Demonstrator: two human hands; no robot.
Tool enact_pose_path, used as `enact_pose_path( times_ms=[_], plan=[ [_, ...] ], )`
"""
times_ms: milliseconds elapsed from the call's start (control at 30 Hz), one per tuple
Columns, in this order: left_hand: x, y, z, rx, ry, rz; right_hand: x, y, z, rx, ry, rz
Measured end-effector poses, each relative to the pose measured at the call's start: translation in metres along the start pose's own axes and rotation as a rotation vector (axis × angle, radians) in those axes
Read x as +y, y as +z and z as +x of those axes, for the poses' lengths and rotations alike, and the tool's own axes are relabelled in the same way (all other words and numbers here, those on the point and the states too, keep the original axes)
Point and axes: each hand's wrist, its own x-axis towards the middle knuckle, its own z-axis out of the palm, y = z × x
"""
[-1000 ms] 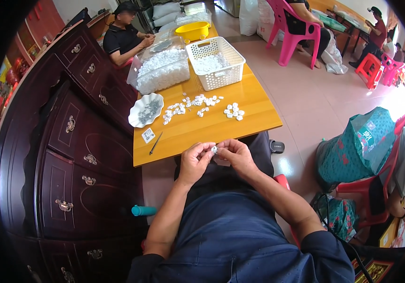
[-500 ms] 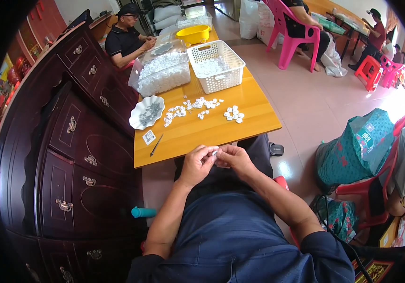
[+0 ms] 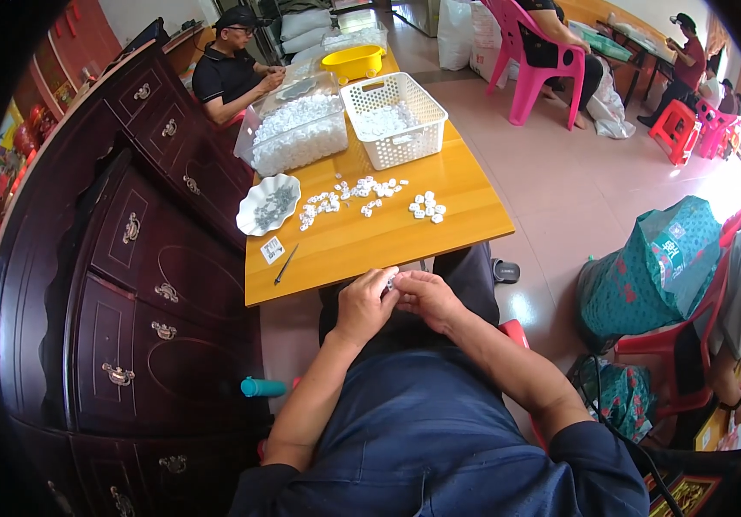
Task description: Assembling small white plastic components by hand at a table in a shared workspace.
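Both hands are raised together over the lap, just off the near edge of the wooden worktop (image 3: 362, 246). Left hand (image 3: 363, 303) and right hand (image 3: 426, 297) meet at the fingertips; the fingers of both are pinched narrow around a small white piece (image 3: 390, 280), which sits between them — its shape is too small to make out.

On the worktop, mid-surface: a loose scatter of small white pieces (image 3: 344, 196), and a tighter cluster (image 3: 427, 208) nearer the right edge. Toward the left edge, a scalloped white dish (image 3: 268, 203) holding small grey parts. Close to the near-left corner, a small white printed tag (image 3: 272, 250) with a thin dark tool (image 3: 286, 264) just beside it.

Far half of the worktop: a clear plastic bin (image 3: 294, 131) filled with white pieces on the left, a white perforated basket (image 3: 393, 118) on the right, a yellow bowl (image 3: 352, 62) beyond them.

Dark wooden drawers (image 3: 120, 284) stand along the left side of the worktop. Another person in a dark shirt (image 3: 228, 73) sits at the far-left corner.
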Motion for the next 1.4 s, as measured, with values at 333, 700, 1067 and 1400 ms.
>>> enact_pose_path(
  times_ms=[333,700,1067,1400],
  plan=[
    [-0.002,-0.005,0.002,-0.059,0.018,-0.06,-0.003,-0.002,-0.001,-0.005,0.051,-0.026],
    [-0.007,-0.001,0.0,-0.005,0.086,-0.051,0.004,0.001,-0.001,0.051,0.008,0.022],
    [-0.001,0.004,0.0,0.02,-0.033,-0.072,0.013,-0.002,0.004,0.068,-0.059,0.016],
    [-0.002,0.009,-0.001,0.087,0.052,0.006,0.012,0.003,0.002,0.112,0.0,0.062]
  ],
)
